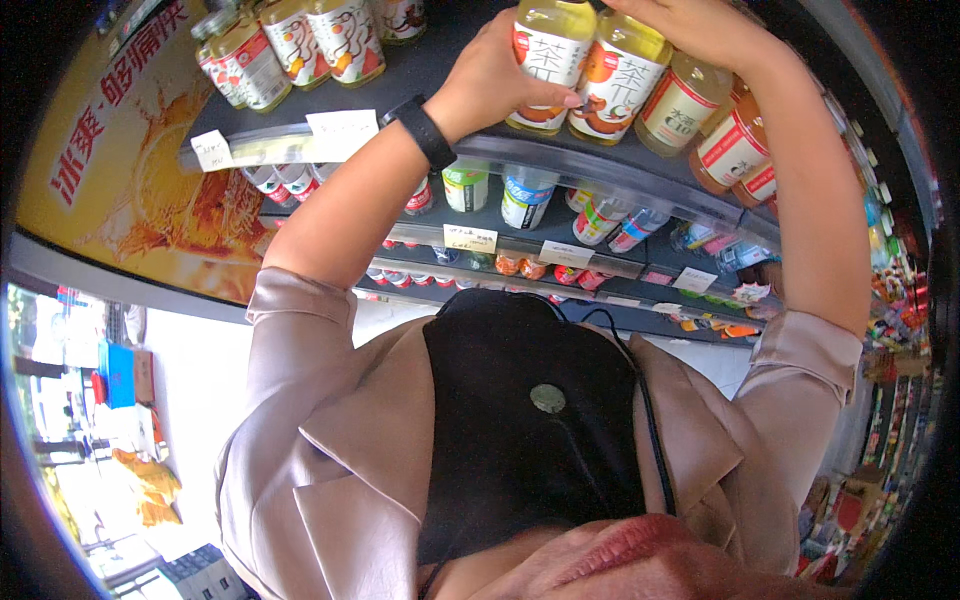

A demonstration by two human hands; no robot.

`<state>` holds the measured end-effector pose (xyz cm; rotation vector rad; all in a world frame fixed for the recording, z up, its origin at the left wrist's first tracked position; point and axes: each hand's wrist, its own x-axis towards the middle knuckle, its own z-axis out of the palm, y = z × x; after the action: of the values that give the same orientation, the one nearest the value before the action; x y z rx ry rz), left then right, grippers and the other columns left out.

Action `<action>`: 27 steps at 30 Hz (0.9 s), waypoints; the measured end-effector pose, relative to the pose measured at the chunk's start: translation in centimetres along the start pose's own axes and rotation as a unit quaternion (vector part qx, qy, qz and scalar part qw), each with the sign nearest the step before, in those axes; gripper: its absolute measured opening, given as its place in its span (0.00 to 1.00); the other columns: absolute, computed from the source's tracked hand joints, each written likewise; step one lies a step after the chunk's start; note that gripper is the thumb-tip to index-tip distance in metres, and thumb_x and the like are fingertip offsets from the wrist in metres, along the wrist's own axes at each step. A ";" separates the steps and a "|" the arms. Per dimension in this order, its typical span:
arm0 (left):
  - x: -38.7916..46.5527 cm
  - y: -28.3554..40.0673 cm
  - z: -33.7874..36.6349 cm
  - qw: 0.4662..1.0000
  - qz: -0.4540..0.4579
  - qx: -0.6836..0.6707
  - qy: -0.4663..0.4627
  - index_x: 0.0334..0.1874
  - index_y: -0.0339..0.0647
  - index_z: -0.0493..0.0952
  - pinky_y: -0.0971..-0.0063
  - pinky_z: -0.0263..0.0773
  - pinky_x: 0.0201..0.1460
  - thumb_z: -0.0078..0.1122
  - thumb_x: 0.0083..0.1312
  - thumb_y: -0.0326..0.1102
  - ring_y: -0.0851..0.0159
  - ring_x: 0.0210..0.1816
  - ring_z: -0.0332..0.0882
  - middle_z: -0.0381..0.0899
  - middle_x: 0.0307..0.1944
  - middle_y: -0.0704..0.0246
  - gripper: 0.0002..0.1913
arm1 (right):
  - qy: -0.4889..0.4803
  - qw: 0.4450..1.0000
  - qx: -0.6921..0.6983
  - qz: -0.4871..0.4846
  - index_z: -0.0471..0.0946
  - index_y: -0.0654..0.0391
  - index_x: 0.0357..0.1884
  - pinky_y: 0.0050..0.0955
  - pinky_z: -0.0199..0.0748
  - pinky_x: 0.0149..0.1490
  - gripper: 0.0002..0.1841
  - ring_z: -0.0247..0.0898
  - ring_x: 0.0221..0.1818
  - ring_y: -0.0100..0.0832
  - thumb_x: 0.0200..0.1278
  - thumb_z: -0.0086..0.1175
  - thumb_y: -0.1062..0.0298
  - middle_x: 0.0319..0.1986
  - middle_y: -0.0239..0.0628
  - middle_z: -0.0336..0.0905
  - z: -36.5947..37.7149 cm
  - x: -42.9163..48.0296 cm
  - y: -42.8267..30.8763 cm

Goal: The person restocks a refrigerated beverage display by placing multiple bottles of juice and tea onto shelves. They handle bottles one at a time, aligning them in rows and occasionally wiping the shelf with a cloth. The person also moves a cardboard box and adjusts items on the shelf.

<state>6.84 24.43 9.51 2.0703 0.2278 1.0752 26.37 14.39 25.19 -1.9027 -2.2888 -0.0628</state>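
My left hand (495, 79), with a black watch on its wrist, wraps around a bottle of pale yellow drink (546, 71). Its thumb lies across the white label near the base. That bottle stands at the front of the upper shelf (442, 142), beside a second bottle with the same style of label (619, 86). Above the second bottle's top, at the upper picture edge, is my right hand (690, 26). Its fingertips are partly cut off, so whether it grips anything is unclear. A clear bottle with a cream label (681, 105) stands just to the right.
Orange-pink bottles (729, 154) fill the shelf's right end; several pale yellow bottles (337, 41) stand at its left. Paper tags (343, 133) hang on the shelf edge. Lower shelves hold more bottles (527, 196). A printed side panel (142, 150) bounds the left.
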 end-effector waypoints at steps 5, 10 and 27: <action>0.0 -0.3 0.2 0.996 -0.087 -0.013 -0.017 0.68 0.36 0.67 0.68 0.76 0.62 0.87 0.48 0.34 0.65 0.58 0.81 0.83 0.57 0.62 0.46 | -0.019 1.000 0.008 -0.016 0.77 0.66 0.50 0.46 0.74 0.55 0.32 0.80 0.52 0.53 0.81 0.41 0.40 0.49 0.60 0.81 -0.5 -0.3 -0.5; -0.4 -0.1 1.2 0.988 -0.012 0.141 0.065 0.68 0.34 0.66 0.68 0.78 0.59 0.89 0.43 0.40 0.60 0.55 0.84 0.85 0.54 0.58 0.51 | -0.013 1.000 -0.008 -0.020 0.77 0.67 0.50 0.47 0.74 0.56 0.32 0.79 0.52 0.56 0.81 0.41 0.41 0.49 0.62 0.81 -0.6 -0.5 0.2; -0.4 0.3 2.0 0.984 -0.033 0.151 0.090 0.67 0.31 0.65 0.68 0.80 0.57 0.89 0.44 0.41 0.63 0.53 0.85 0.84 0.55 0.56 0.50 | -0.016 0.997 -0.020 -0.078 0.77 0.69 0.50 0.47 0.73 0.59 0.30 0.78 0.53 0.59 0.80 0.44 0.44 0.48 0.63 0.81 -0.6 -0.5 2.1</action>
<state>8.02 22.89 8.77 2.2110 0.5789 1.2504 28.56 14.22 25.58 -1.7511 -2.4728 -0.0997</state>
